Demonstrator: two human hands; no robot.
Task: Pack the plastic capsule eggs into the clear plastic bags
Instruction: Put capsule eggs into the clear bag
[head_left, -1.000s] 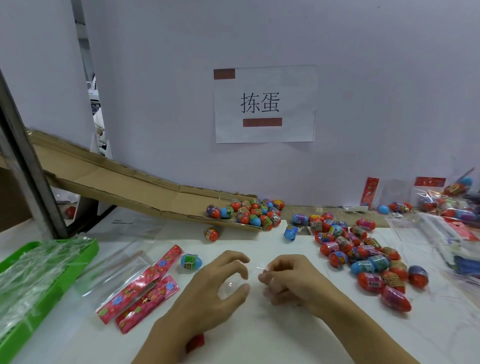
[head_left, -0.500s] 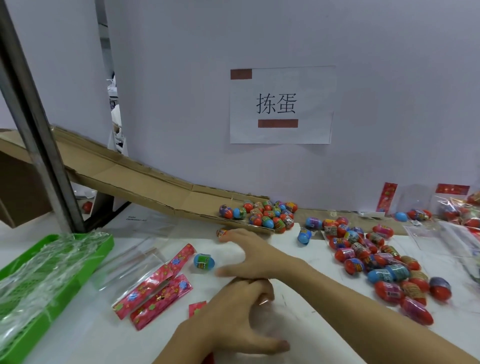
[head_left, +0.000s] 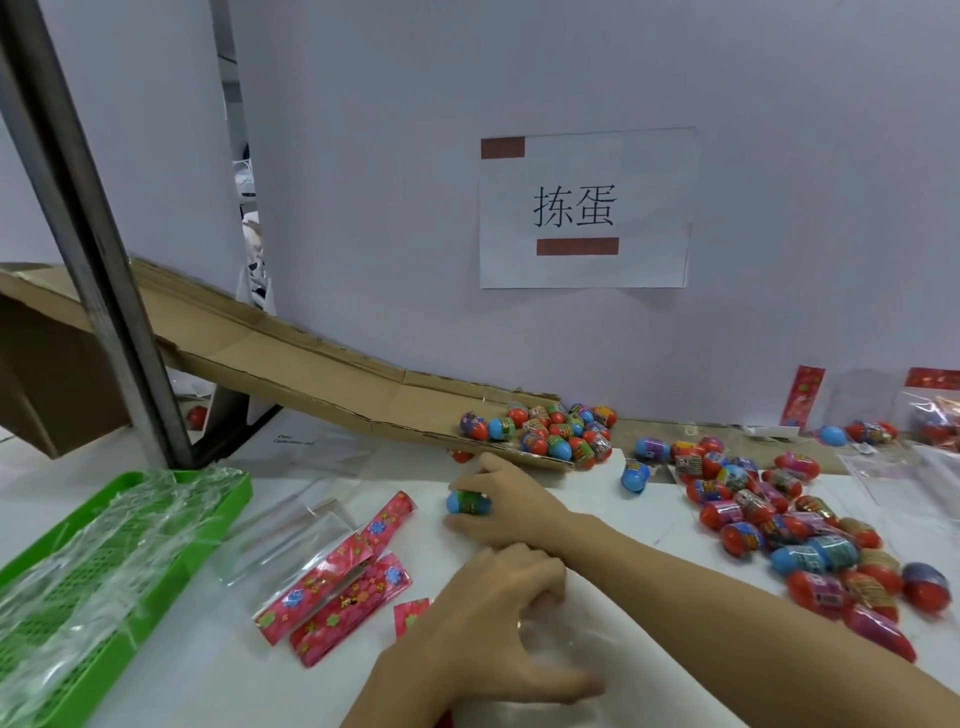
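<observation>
My right hand (head_left: 506, 501) has reached across and now grips 1 blue egg (head_left: 467, 503) that lay loose on the table. My left hand (head_left: 498, 623) pinches the clear bag (head_left: 561, 644) open nearby, so bagging comes next.

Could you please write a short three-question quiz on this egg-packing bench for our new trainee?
1. True or false: the right hand is gripping a blue plastic capsule egg with a green band.
2. Multiple choice: where does the green perforated plastic tray sit? A) at the left of the white table; B) on the sloping brown cardboard chute; C) under the white paper sign.
3. Fill in: the left hand holds a ____ plastic bag.

Key
1. True.
2. A.
3. Clear; the bag is see-through and hard to make out against the table.
</observation>
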